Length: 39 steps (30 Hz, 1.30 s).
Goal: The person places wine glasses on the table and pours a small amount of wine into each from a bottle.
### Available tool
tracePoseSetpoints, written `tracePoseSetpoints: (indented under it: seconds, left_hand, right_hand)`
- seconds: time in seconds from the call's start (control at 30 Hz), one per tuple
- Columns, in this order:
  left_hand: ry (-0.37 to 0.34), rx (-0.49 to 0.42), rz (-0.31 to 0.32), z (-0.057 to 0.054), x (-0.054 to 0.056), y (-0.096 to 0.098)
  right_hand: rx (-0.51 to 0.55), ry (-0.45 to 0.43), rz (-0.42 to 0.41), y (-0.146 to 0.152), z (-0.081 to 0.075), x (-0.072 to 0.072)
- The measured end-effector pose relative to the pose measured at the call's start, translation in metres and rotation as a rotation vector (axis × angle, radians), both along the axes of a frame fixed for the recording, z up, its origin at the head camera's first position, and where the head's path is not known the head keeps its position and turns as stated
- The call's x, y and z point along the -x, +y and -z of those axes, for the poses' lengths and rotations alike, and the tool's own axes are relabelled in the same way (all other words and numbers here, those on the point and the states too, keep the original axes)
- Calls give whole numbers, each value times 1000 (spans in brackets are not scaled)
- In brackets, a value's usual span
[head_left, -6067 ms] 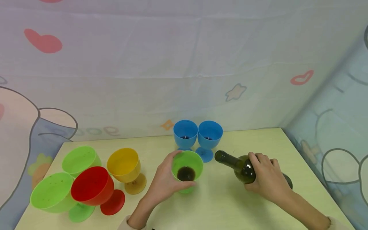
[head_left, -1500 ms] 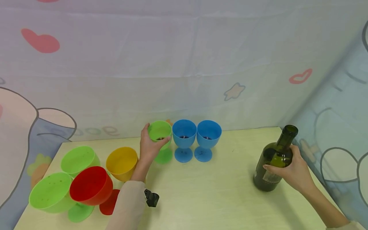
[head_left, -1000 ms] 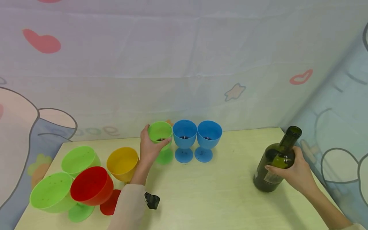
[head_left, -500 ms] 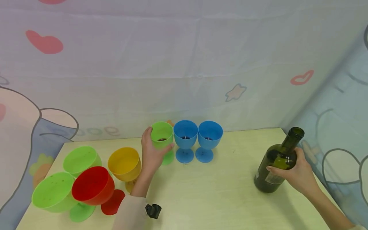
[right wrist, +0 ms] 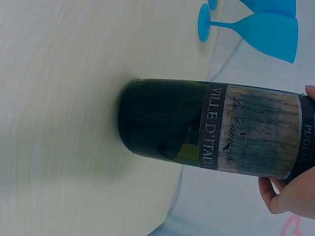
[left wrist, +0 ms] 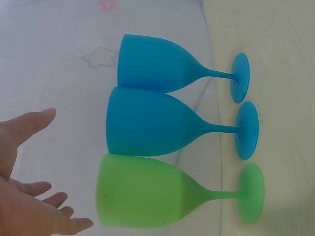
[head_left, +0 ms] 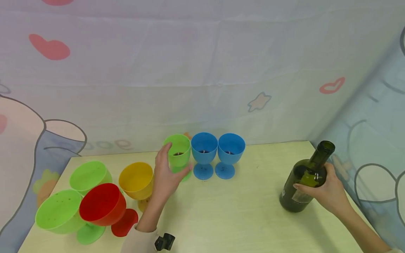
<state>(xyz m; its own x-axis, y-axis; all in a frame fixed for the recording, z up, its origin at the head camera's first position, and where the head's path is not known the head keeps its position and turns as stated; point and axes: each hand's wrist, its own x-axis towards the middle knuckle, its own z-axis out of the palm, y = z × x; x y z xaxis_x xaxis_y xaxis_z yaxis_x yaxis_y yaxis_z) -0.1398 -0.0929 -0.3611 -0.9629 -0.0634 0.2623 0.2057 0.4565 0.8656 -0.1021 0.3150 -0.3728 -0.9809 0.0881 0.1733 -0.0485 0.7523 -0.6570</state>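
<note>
My left hand, fingers spread, is just in front of a green goblet holding a little dark liquid. In the left wrist view a gap separates the fingers of that hand from the upright green goblet. Two blue goblets, also with dark liquid, stand in a row to its right. On the right, my right hand grips an uncapped dark green wine bottle round its upper body. The right wrist view shows the bottle's label; its base appears to be on the table.
At the left of the pale table stand a yellow goblet, a red goblet and two more green goblets. A printed cloth hangs behind the table's back edge.
Earlier my left hand held the green goblet and set it left of the blue ones; now it has let go and drawn back. The bottle went from tilted to upright, farther right.
</note>
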Motion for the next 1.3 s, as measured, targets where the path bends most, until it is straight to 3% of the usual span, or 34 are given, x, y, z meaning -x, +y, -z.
tracePoseSetpoints:
  seconds: [0.23, 0.73, 1.0, 1.3]
  left_hand:
    - [-9, 5, 39, -6, -14, -9]
    - [-135, 32, 74, -24, -39, -31]
    - [-220, 107, 36, -32, -46, -48]
    - [-183, 186, 0, -31, -49, -71]
  right_hand:
    - [1, -9, -12, 1, 1, 0]
    - [-12, -32, -6, -2, -1, 1]
    - [0, -24, -6, -1, 0, 1]
    - [3, -18, -8, 1, 1, 0]
